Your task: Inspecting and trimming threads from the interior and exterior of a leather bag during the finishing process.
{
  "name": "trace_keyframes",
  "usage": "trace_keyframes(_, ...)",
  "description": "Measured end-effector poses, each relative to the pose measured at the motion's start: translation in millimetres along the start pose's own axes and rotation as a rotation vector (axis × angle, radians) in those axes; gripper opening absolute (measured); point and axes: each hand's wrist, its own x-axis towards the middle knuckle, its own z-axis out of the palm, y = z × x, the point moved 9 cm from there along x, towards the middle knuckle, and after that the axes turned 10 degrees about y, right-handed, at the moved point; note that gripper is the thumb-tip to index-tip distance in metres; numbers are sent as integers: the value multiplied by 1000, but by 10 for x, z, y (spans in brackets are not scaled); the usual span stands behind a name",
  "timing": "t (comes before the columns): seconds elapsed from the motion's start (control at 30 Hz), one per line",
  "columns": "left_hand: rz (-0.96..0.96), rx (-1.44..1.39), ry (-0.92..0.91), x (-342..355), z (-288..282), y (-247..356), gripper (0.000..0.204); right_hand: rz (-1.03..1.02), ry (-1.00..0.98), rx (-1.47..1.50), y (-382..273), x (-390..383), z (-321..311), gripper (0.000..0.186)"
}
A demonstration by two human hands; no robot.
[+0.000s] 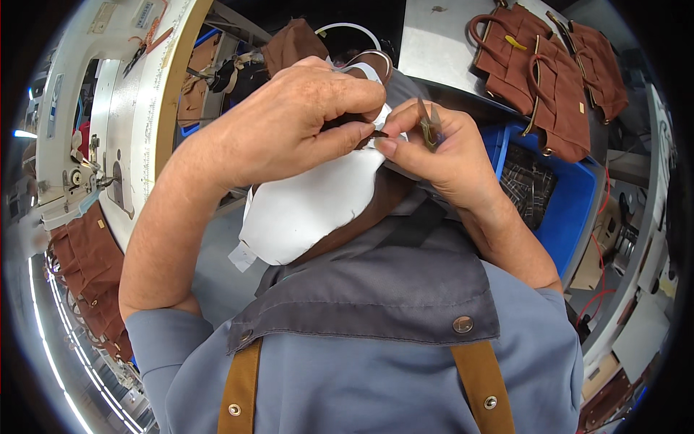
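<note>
I see my left hand point(296, 123) pinching the white-lined brown piece point(318, 202), my right hand point(441, 148) closed on small snips point(429, 124), and a blue bin point(571, 195) holding plaid cloth point(531, 184).

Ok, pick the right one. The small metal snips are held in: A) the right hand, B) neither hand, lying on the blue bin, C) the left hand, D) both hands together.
A: the right hand grips the small metal snips, blades pointing up, while the left hand pinches the brown and white piece.
</note>
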Motion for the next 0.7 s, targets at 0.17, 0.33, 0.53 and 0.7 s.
trace_keyframes(0.17, -176, -151, 213, -149, -127, -142, 9, -6, -20, -91, -21, 17, 76, 16)
trace_keyframes(0.33, -238, -105, 163, -228, -114, -156, 10, -100, -54, -204, -91, -3, 138, 19)
trace_keyframes(0.53, -442, -156, 243, -379, -58, -265, 7, -517, 28, -508, -448, -95, 177, 32)
trace_keyframes(0.7, -548, -344, 378, -557, -42, -375, 5, -760, 8, -815, -779, -330, 330, 40)
